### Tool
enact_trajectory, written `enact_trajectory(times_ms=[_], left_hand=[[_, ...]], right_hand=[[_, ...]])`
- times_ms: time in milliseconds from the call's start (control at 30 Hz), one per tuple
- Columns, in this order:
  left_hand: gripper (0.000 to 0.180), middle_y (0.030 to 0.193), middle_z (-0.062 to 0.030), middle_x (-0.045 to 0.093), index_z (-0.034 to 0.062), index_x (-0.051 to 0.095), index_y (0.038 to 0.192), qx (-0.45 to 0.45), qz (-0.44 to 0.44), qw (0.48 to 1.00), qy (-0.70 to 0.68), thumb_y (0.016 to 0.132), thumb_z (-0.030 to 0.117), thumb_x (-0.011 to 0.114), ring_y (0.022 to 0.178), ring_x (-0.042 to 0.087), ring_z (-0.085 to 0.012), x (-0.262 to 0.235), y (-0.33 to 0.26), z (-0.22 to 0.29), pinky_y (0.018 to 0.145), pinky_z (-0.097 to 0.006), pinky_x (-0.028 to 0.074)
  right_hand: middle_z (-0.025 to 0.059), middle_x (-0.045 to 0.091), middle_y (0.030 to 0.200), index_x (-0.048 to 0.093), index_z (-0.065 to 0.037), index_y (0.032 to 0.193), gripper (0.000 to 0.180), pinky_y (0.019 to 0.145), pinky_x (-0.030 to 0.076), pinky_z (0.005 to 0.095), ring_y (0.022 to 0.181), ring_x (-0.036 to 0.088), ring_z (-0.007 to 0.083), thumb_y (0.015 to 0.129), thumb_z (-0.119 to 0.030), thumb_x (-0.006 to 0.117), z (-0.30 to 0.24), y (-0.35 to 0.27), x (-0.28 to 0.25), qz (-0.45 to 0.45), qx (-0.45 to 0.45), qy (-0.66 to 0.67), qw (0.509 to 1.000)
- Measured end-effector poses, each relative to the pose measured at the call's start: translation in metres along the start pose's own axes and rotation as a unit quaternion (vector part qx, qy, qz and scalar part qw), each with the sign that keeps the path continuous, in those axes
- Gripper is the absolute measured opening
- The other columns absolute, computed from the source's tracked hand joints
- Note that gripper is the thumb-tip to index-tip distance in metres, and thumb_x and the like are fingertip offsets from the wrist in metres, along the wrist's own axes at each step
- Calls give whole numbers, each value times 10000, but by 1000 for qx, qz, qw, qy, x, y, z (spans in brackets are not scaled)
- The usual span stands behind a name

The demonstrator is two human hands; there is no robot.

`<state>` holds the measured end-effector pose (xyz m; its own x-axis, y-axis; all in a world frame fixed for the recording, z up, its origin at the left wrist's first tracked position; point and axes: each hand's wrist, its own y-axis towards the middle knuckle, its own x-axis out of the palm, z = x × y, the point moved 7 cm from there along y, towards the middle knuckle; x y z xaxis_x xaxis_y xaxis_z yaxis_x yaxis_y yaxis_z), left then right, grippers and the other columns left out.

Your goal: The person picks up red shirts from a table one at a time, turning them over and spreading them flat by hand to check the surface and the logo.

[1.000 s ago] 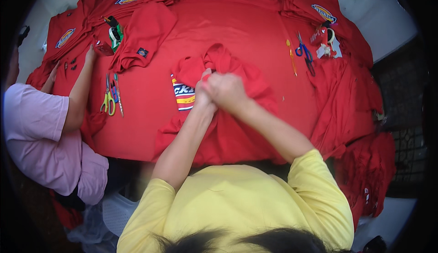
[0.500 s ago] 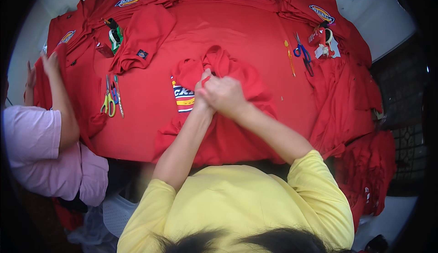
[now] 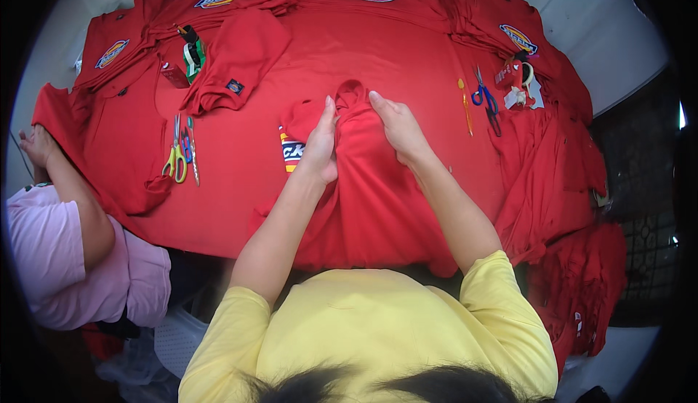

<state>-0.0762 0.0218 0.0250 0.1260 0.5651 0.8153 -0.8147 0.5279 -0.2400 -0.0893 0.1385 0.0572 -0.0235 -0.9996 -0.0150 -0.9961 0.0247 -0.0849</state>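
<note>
A bunched red garment (image 3: 371, 185) lies on the red-covered table in front of me, with part of a printed white, navy and yellow patch showing beside my left wrist. My left hand (image 3: 321, 147) and my right hand (image 3: 398, 128) hold its upper part from either side, thumbs up and fingers curled round behind the cloth. A folded opening of the cloth rises between the two thumbs. The fingertips are partly hidden by fabric.
Left on the table are yellow-handled scissors (image 3: 174, 162) and a folded red garment (image 3: 243, 58). Blue-handled scissors (image 3: 480, 96), an orange slim tool (image 3: 465, 109) and a tape roll (image 3: 527, 74) lie right. At left, a co-worker's hand (image 3: 40, 145) handles red cloth.
My hands were clasped together over the garment; now they are apart, one on each side of it. The co-worker's arm has come down, with red cloth spread more beside it.
</note>
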Motion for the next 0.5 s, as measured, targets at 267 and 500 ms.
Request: enact_trajectory(times_ms=[267, 500], left_hand=[[520, 1266, -123, 580, -2, 510, 1279, 70, 28, 991, 110, 1011, 438, 440, 1157, 567, -225, 6, -9, 9, 984, -381, 474], [436, 1027, -39, 631, 63, 591, 1074, 42, -187, 980, -45, 993, 474, 470, 967, 600, -139, 20, 4, 1, 856, -311, 490]], right_hand=[[-80, 512, 743, 594, -58, 793, 404, 656, 400, 227, 685, 419, 33, 1007, -386, 499, -10, -7, 5, -41, 6, 34, 999], [-17, 552, 641, 591, -94, 720, 259, 491, 437, 303, 547, 529, 131, 881, -294, 627, -54, -38, 42, 132, -436, -462, 761]])
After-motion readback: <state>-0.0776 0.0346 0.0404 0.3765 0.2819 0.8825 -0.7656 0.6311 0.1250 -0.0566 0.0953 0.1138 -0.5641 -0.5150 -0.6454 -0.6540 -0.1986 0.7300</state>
